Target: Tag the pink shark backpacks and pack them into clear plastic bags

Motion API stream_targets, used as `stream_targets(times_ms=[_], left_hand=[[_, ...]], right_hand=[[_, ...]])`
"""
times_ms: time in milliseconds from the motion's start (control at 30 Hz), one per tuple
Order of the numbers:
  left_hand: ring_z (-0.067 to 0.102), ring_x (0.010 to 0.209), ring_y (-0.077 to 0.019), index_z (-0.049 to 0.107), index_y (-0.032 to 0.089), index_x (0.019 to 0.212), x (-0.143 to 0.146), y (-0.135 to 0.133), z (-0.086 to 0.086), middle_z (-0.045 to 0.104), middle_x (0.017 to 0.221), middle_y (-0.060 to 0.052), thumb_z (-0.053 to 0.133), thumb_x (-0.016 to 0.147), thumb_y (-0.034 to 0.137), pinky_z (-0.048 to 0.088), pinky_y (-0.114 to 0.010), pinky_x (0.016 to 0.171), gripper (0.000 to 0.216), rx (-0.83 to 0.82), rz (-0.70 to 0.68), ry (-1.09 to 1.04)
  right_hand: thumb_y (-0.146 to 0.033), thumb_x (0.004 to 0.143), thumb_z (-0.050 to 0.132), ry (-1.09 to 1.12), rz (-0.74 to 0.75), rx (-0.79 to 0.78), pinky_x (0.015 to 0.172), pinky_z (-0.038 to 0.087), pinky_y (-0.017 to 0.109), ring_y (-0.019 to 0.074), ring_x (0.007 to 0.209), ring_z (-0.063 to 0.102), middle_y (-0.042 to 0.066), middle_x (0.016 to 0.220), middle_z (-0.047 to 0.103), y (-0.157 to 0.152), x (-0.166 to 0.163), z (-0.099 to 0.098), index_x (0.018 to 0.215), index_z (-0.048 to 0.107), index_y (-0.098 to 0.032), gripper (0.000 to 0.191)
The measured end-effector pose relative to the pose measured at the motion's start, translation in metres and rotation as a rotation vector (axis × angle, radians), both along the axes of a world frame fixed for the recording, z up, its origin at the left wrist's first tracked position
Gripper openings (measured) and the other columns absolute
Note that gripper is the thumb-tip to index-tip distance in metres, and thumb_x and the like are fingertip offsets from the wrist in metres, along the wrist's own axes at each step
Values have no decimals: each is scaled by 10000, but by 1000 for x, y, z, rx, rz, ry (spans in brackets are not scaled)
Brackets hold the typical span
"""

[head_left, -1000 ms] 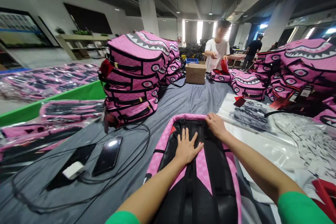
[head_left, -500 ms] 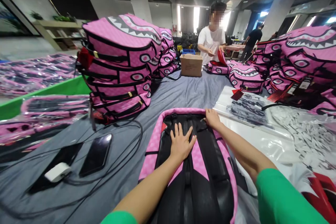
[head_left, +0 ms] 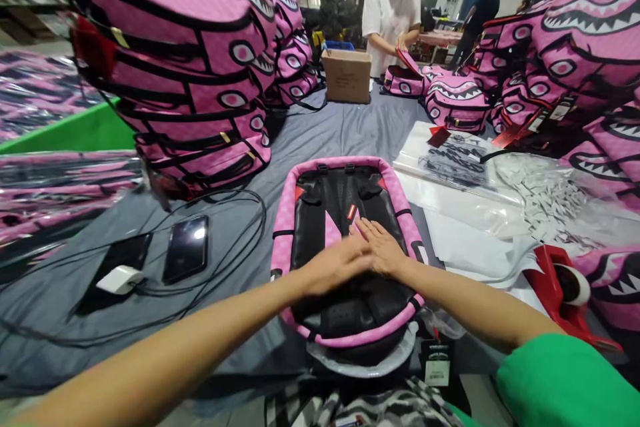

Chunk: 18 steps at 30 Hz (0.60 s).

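A pink and black backpack [head_left: 310, 253] lies in front of me with its black back panel and shoulder straps facing up. My right hand [head_left: 383, 245] rests flat on the middle of the panel, fingers stretched out. Over the right fingers crosses my left hand [head_left: 340, 265], slightly blurred, its fingers extended and holding nothing. Between the straps, just beyond my fingertips, shows a small red label [head_left: 352, 211]. From the near right edge of the backpack hangs a black tag [head_left: 436, 361] with a white sticker.
Stacked pink backpacks [head_left: 200, 73] rise at left; more [head_left: 575, 33] are piled at right. A phone [head_left: 186, 250], white charger [head_left: 120, 279] and cables lie left. Plastic bags [head_left: 450, 203] and a red tape dispenser [head_left: 555, 293] are right. A co-worker [head_left: 393, 10] stands beyond a cardboard box [head_left: 347, 77].
My right hand has left the backpack's far right corner for the middle of the panel. My left hand has come nearer and now overlaps it. The view has tilted downward.
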State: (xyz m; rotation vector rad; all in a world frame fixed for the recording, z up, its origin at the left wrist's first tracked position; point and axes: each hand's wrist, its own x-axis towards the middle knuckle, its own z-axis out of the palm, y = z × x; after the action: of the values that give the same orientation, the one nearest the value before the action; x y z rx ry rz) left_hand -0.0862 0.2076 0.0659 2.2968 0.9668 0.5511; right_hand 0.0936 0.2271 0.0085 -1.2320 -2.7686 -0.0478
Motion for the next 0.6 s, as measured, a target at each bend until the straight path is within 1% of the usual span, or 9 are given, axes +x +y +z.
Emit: stream_targets(times_ms=[67,100,200,300,367,400,467,533,600], left_hand=[[614,868,-198,637,196,923,0,-29,-5,683,959,-48,426,1013,476,502,-317,825,362,89,-303,120],[589,831,-203,615,185,882,1,-39,-14,667,920,-60,393,1027,460,481,-331,801,382,183,-355,169],[522,722,-202,570,187,785,8,-46,-51,602,754,-55,275,1048,327,420,-349,731,419,480,-309,195],[521,723,-208,593,191,759,11,-41,-75,575,708,-55,251,1042,290,428,-350,730,455,620,-292,221],[540,757,-212,632,185,789,9,-38,-74,597,736,-64,252,1035,247,461,-355,775,456,647,-290,261],[564,819,-222,662,175,845,7,-37,-70,631,799,-82,262,1033,247,477,-371,829,448,651,-242,283],[573,1107,-284,696,151,1098,2,-34,-62,675,1099,-147,342,1033,344,442,-461,1028,409,620,-52,343],[370,1419,-392,598,202,1381,-5,-27,-57,528,1466,-160,480,982,502,272,-595,1182,513,520,123,434],[179,1522,-448,461,319,1508,-12,-19,-57,332,1645,-92,563,932,550,148,-661,1211,629,396,139,530]], right_hand=[[-365,1026,473,29,4,17,1226,295,490,311,1491,332,192,1579,398,0,1,-4,1521,426,-93,567],[-354,1036,449,51,1,33,1225,291,493,306,1489,335,190,1579,400,0,1,-6,1520,430,-101,547],[-330,1044,413,109,-17,66,1228,268,508,316,1489,325,201,1602,354,0,0,-8,1527,414,-90,539],[-320,1031,437,180,-40,47,1221,270,512,324,1465,353,196,1584,390,4,0,-7,1491,462,-95,512],[-280,1026,426,274,-66,12,1180,343,481,298,1374,462,191,1472,525,8,4,1,1401,550,-105,432],[-248,1025,402,331,-82,8,1145,389,457,278,1313,513,185,1398,581,9,6,9,1351,582,-110,398],[-213,1015,377,433,-53,48,1070,447,424,254,1219,561,174,1285,634,6,9,28,1283,605,-112,366],[-248,1002,421,407,195,91,1018,462,416,256,1171,573,163,1221,652,-4,8,46,1230,617,-121,327],[-312,964,537,218,580,52,975,462,375,241,1100,594,114,1137,680,-18,-1,56,1144,650,-171,255]])
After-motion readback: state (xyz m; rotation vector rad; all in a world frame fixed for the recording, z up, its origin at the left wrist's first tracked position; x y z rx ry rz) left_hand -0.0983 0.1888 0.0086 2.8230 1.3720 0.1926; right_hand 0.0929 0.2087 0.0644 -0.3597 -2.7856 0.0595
